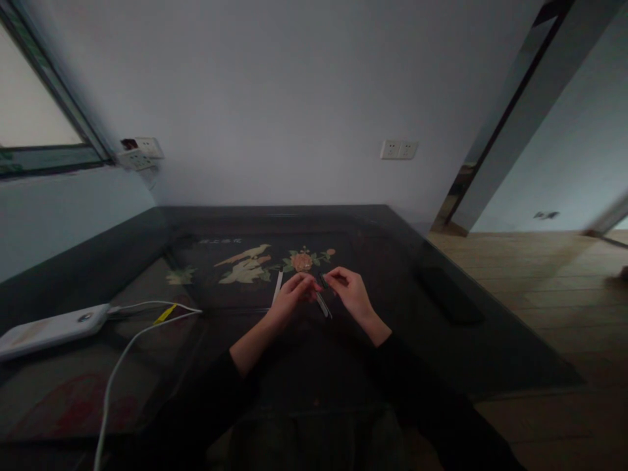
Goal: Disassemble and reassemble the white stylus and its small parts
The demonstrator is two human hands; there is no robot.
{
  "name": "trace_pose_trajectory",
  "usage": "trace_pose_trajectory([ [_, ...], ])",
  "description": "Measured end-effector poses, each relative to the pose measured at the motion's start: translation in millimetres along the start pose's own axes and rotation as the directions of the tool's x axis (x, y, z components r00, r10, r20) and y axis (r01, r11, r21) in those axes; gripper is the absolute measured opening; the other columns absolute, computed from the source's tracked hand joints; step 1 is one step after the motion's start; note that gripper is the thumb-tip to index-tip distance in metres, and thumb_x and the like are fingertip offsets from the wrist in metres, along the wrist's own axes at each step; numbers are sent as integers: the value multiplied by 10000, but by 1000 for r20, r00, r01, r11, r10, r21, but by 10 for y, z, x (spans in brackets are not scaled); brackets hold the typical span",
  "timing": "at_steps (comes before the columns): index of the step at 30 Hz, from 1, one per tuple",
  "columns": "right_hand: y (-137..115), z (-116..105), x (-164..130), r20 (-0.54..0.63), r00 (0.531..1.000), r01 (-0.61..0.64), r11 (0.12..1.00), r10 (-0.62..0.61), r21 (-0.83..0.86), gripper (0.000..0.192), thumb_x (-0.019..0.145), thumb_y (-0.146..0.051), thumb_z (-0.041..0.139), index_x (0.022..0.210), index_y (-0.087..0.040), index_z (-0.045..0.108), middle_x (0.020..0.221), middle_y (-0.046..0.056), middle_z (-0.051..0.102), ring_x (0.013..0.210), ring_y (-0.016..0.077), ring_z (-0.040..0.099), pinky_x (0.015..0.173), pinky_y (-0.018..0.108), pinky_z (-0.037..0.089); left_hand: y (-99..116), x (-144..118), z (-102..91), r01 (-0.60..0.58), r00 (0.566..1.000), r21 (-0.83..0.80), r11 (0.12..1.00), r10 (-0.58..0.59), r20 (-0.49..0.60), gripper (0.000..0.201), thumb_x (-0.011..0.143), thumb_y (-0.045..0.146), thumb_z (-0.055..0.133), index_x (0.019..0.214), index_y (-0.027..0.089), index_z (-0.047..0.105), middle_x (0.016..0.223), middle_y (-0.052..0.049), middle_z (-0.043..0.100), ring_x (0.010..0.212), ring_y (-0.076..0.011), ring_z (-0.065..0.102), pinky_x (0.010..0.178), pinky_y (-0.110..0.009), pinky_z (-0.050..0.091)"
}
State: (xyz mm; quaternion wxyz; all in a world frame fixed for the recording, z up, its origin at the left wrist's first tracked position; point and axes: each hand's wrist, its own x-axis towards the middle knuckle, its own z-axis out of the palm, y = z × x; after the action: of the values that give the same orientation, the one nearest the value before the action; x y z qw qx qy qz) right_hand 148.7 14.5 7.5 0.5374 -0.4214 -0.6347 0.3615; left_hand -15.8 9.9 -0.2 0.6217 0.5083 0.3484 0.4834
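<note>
Over the middle of the dark table, my left hand (296, 291) is closed in a pinch, and what is between its fingertips is too small to name. Facing it, my right hand (351, 293) pinches a small thin dark piece (322, 280). Just below the fingertips, a slim stick-like thing (322, 305), pale and dark, slants on or near the tabletop; I cannot tell whether a finger touches it. A narrow white strip (278, 285) with a dark tip lies beside my left hand, partly hidden behind it.
The glossy table (314, 379) has a bird-and-flower picture. To the left lie a white power-strip-like box (53, 330) and a white cable (115, 366) with a yellow tag (165, 314). A dark flat rectangular object (450, 294) is at the right. Sockets (399, 150) are on the wall.
</note>
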Motion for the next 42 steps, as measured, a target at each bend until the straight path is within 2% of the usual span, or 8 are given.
trace_pose_trajectory([
  [4, -31, -61, 21, 11, 1000, -20, 1000, 20, 21, 233, 747, -400, 668, 697, -176, 628, 584, -12, 566, 509, 118, 484, 499, 244, 371, 35, -24, 17, 132, 988, -118, 984, -121, 94, 354, 777, 498, 643, 808, 155, 559, 875, -84, 686, 710, -137, 624, 650, -240, 482],
  [7, -30, -103, 34, 69, 997, -23, 1000, 23, 9, 207, 737, -362, 684, 685, -166, 640, 599, -9, 581, 540, 118, 498, 534, 247, 377, 51, -33, 15, 198, 975, -166, 966, -178, 132, 347, 794, 492, 633, 776, 154, 557, 905, -92, 687, 733, -144, 636, 671, -255, 502],
  [13, -10, -169, 37, 266, 964, -29, 999, 17, 40, 200, 749, -353, 681, 712, -158, 657, 674, 7, 634, 641, 132, 567, 638, 262, 429, 51, -47, -39, 268, 941, -82, 960, -243, 235, 297, 762, 402, 704, 859, 137, 612, 935, -77, 668, 776, -135, 635, 696, -247, 506],
  [16, -16, -180, 33, 328, 945, -37, 998, 22, 40, 226, 753, -381, 679, 714, -161, 647, 670, 3, 626, 639, 134, 570, 645, 267, 439, 35, -55, -60, 283, 920, -56, 957, -254, 299, 287, 793, 405, 671, 895, 143, 615, 945, -92, 668, 781, -146, 638, 734, -287, 512],
  [20, -25, -190, 30, 380, 925, -30, 999, 14, 36, 248, 759, -408, 672, 728, -163, 651, 685, 10, 628, 658, 143, 574, 647, 271, 442, 24, -61, -65, 293, 908, -28, 956, -269, 321, 309, 836, 460, 597, 912, 162, 626, 938, -96, 669, 800, -160, 641, 754, -306, 516],
  [27, -5, -213, 31, 418, 909, -16, 999, 1, 33, 242, 771, -399, 673, 736, -161, 653, 670, -4, 616, 644, 129, 560, 653, 263, 437, 76, -90, -41, 388, 883, -56, 920, -353, 310, 386, 803, 500, 626, 915, 132, 644, 912, -114, 694, 770, -159, 650, 748, -307, 506],
  [33, 5, -221, 28, 440, 898, -22, 999, 9, 25, 265, 766, -423, 680, 748, -158, 666, 709, 7, 639, 686, 139, 583, 675, 266, 442, 64, -82, -75, 372, 877, -49, 927, -334, 345, 301, 792, 408, 669, 929, 141, 647, 940, -105, 693, 793, -154, 648, 777, -303, 516],
  [42, -23, -213, 7, 431, 902, -74, 995, 36, 72, 267, 747, -422, 697, 739, -158, 654, 686, -2, 619, 650, 128, 567, 639, 252, 436, 18, -77, -87, 353, 867, -46, 935, -308, 391, 318, 832, 427, 619, 945, 135, 677, 987, -126, 689, 841, -172, 654, 783, -301, 527],
])
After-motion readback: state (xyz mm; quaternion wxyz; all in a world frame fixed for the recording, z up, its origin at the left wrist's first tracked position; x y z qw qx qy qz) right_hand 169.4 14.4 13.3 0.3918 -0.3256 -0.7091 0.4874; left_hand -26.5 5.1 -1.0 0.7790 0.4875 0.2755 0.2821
